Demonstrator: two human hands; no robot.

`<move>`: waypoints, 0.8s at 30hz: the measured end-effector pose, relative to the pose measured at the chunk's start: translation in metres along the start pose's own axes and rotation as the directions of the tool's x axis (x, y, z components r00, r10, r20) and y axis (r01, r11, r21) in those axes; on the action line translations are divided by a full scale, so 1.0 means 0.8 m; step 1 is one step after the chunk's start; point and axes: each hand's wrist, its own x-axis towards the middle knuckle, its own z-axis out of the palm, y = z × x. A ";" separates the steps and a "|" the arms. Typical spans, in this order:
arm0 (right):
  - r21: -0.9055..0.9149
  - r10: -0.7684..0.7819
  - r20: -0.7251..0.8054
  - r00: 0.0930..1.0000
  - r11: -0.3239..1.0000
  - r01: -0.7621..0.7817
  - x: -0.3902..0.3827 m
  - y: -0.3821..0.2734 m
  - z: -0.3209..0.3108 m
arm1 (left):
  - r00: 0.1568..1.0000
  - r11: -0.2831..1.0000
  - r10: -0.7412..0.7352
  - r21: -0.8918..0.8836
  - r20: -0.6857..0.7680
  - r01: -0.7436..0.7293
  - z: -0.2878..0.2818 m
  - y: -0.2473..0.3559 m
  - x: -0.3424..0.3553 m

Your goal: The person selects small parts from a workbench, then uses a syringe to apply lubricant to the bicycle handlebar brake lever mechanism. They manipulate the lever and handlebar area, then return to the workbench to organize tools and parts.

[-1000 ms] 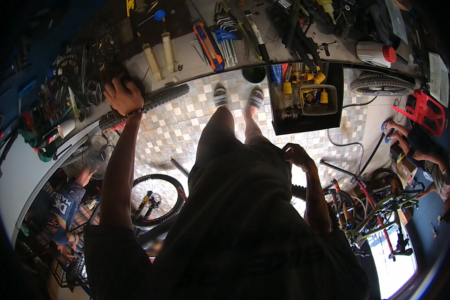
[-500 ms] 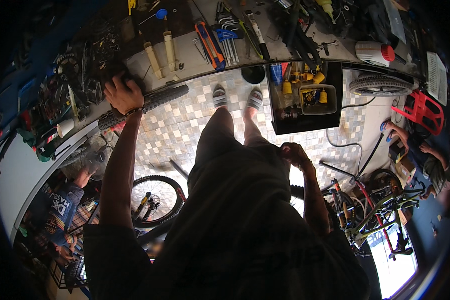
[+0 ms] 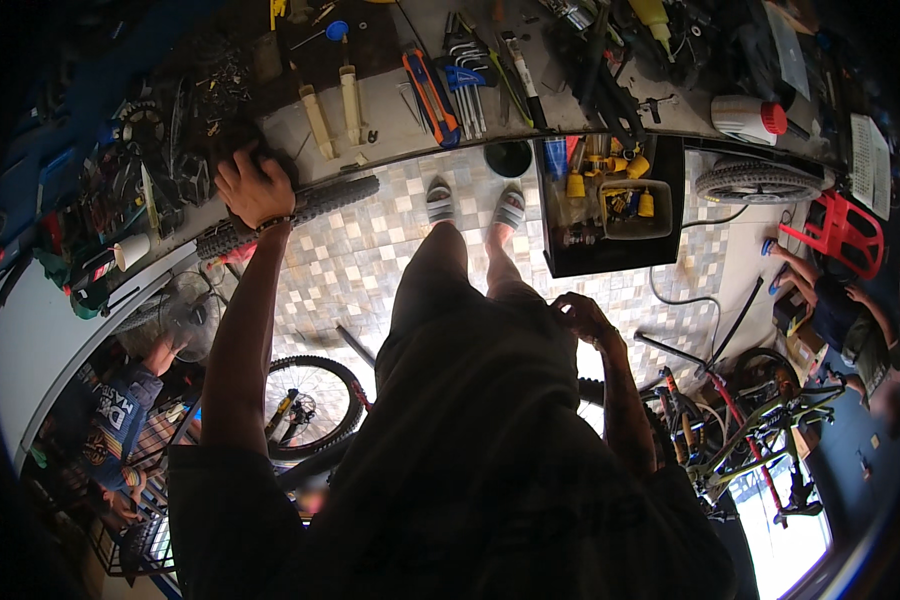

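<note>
My left hand [image 3: 255, 187] rests at the bench edge on a dark, rounded thing that it mostly covers. Its fingers are bent but apart. Just below it, a knobbly bicycle tyre [image 3: 335, 196] lies along the edge. Two syringes [image 3: 316, 122], an orange and blue utility knife [image 3: 431, 97] and a hex key set [image 3: 464, 92] lie on the bench to its right. By my hip, my right hand [image 3: 581, 318] is closed with fingers curled in against my dark shorts [image 3: 515, 310]. Whatever it may pinch is hidden.
A black drawer [image 3: 610, 258] with yellow-capped bottles juts from the bench. Beyond it are a wheel [image 3: 760, 180] and a red plastic stool [image 3: 838, 235]. Bicycles [image 3: 755, 430] stand behind me on the right, a fan [image 3: 188, 312] on the left. Two other people sit at the sides.
The view has shifted slightly, so the bench things sit a little lower and further right. My left hand stays on the dark thing; my right hand's fingers have moved a little at my hip.
</note>
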 end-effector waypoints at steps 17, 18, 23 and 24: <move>0.319 -0.023 0.236 0.972 0.946 -0.055 -0.001 0.024 -0.018 | 1.000 1.000 0.006 0.022 -0.008 -0.006 0.001 0.001 0.000; 0.341 -0.045 0.251 0.967 0.939 -0.045 -0.002 0.023 -0.020 | 1.000 1.000 0.008 0.025 -0.010 -0.008 0.000 -0.001 -0.001; 0.350 -0.091 0.205 0.975 0.937 0.013 -0.009 0.038 -0.014 | 1.000 1.000 0.011 -0.004 -0.007 -0.011 -0.001 0.001 0.000; 0.348 -0.111 0.214 0.970 0.937 0.031 -0.008 0.040 -0.014 | 1.000 1.000 0.006 -0.007 -0.004 -0.006 -0.001 0.001 0.001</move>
